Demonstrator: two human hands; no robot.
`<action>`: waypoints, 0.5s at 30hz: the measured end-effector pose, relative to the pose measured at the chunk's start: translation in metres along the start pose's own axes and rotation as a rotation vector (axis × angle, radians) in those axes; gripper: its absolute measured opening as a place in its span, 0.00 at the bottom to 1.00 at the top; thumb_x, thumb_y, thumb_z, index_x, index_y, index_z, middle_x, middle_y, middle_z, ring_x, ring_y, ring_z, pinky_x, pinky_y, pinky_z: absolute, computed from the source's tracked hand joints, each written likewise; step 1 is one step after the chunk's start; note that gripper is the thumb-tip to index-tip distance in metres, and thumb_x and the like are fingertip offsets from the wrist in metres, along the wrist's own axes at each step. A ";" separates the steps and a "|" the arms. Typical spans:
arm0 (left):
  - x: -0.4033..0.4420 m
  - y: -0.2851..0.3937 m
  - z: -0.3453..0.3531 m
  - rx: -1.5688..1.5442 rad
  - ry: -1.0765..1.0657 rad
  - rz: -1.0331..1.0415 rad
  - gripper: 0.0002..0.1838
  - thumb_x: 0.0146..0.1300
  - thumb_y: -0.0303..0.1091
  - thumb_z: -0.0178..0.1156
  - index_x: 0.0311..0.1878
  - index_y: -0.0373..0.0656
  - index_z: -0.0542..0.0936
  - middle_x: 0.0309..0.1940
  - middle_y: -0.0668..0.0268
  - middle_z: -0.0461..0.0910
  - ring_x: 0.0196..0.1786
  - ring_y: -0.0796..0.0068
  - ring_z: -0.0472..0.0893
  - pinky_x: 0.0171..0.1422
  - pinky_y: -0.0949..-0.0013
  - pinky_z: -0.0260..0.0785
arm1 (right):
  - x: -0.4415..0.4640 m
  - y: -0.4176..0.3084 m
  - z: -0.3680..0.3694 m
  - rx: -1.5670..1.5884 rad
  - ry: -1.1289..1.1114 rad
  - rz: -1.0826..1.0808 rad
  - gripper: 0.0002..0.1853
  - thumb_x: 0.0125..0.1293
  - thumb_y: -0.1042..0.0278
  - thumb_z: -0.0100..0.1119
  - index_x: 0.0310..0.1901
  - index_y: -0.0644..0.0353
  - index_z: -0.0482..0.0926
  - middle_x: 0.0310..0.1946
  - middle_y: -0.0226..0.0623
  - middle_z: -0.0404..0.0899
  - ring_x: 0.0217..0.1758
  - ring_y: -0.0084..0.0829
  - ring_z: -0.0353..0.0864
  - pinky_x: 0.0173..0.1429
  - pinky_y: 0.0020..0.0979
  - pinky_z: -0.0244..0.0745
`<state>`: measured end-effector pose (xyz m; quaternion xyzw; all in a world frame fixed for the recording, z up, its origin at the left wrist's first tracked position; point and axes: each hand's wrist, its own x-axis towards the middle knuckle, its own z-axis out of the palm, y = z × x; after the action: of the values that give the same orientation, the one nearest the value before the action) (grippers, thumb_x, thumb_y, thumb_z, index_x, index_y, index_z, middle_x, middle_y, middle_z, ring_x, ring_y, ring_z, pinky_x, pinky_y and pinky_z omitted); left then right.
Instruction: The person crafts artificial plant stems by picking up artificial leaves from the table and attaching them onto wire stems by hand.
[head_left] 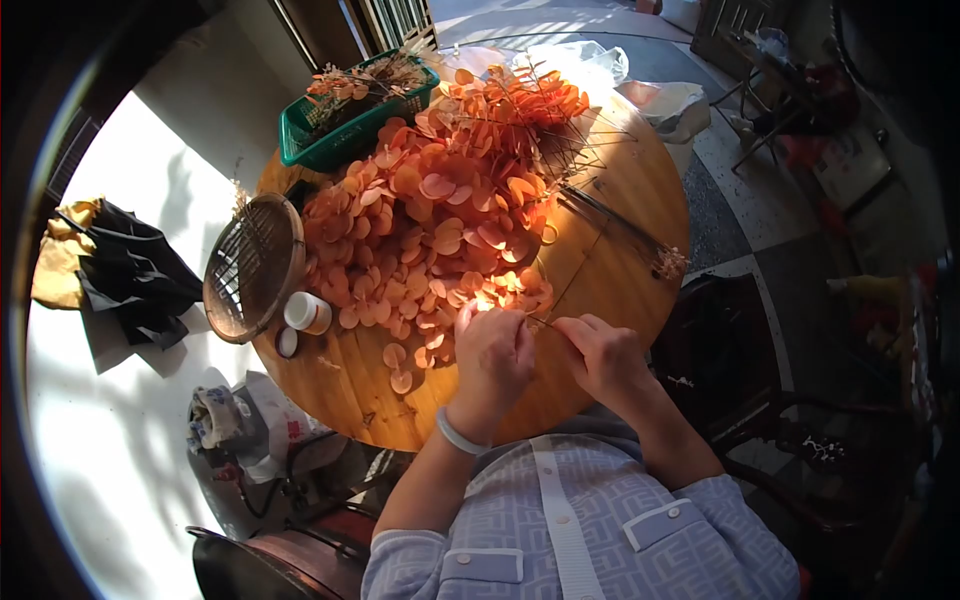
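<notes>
A large heap of orange-red leaf stems (420,220) covers the middle and left of the round wooden table (640,200). My left hand (495,350), with a pale bracelet at the wrist, is closed at the heap's near edge, next to a small leafy sprig (515,290). Just right of it, my right hand (600,355) pinches a thin dark stem (541,321) that runs toward my left hand. The left fingertips are partly hidden, but they look closed around the sprig's stem.
A green basket (345,138) of dried stems stands at the back left. A round woven tray (290,240) leans at the left edge, near a white jar (308,313) and its lid (287,342). Long dark stems (615,215) lie at the right; plastic bags (665,108) are behind.
</notes>
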<state>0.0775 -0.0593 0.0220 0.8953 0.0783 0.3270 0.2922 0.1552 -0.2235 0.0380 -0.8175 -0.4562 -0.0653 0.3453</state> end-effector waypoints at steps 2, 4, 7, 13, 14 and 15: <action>0.001 0.000 0.000 0.113 0.037 0.139 0.06 0.58 0.23 0.64 0.39 0.40 0.82 0.24 0.63 0.78 0.31 0.62 0.80 0.60 0.48 0.71 | 0.000 0.002 0.003 0.104 0.016 0.003 0.11 0.62 0.79 0.62 0.47 0.60 0.82 0.33 0.41 0.83 0.33 0.42 0.85 0.35 0.37 0.80; 0.002 0.001 -0.001 0.131 0.046 0.150 0.07 0.57 0.22 0.64 0.39 0.41 0.81 0.25 0.63 0.78 0.32 0.60 0.80 0.66 0.43 0.66 | 0.001 0.011 0.017 0.312 0.049 0.014 0.10 0.65 0.78 0.61 0.48 0.62 0.82 0.32 0.39 0.83 0.31 0.37 0.86 0.34 0.33 0.79; -0.002 0.001 0.001 0.141 0.016 0.186 0.08 0.57 0.24 0.65 0.41 0.41 0.81 0.28 0.65 0.78 0.37 0.64 0.80 0.69 0.42 0.64 | 0.005 0.015 0.029 0.905 -0.138 0.540 0.09 0.71 0.75 0.60 0.50 0.64 0.81 0.31 0.33 0.83 0.29 0.24 0.83 0.34 0.25 0.77; -0.006 -0.004 -0.005 0.082 0.119 0.082 0.06 0.59 0.26 0.65 0.40 0.42 0.80 0.29 0.65 0.77 0.36 0.64 0.80 0.68 0.44 0.65 | 0.013 0.015 0.018 1.246 -0.070 0.586 0.10 0.74 0.72 0.58 0.53 0.66 0.81 0.37 0.31 0.82 0.40 0.17 0.81 0.44 0.19 0.75; -0.006 -0.002 -0.007 0.081 0.086 0.107 0.06 0.59 0.25 0.65 0.39 0.42 0.80 0.29 0.64 0.77 0.35 0.63 0.80 0.67 0.46 0.66 | 0.016 0.019 0.016 1.140 -0.093 0.526 0.10 0.74 0.72 0.59 0.52 0.66 0.81 0.39 0.31 0.82 0.42 0.17 0.80 0.44 0.19 0.74; -0.006 0.002 -0.010 0.076 0.049 0.132 0.05 0.60 0.25 0.64 0.39 0.42 0.80 0.28 0.64 0.78 0.34 0.62 0.79 0.66 0.47 0.67 | 0.023 0.021 0.011 1.036 -0.109 0.466 0.10 0.74 0.73 0.59 0.52 0.66 0.81 0.40 0.32 0.82 0.43 0.17 0.80 0.45 0.19 0.74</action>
<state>0.0668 -0.0582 0.0263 0.9007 0.0388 0.3641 0.2337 0.1831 -0.2080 0.0288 -0.6225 -0.2535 0.2872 0.6824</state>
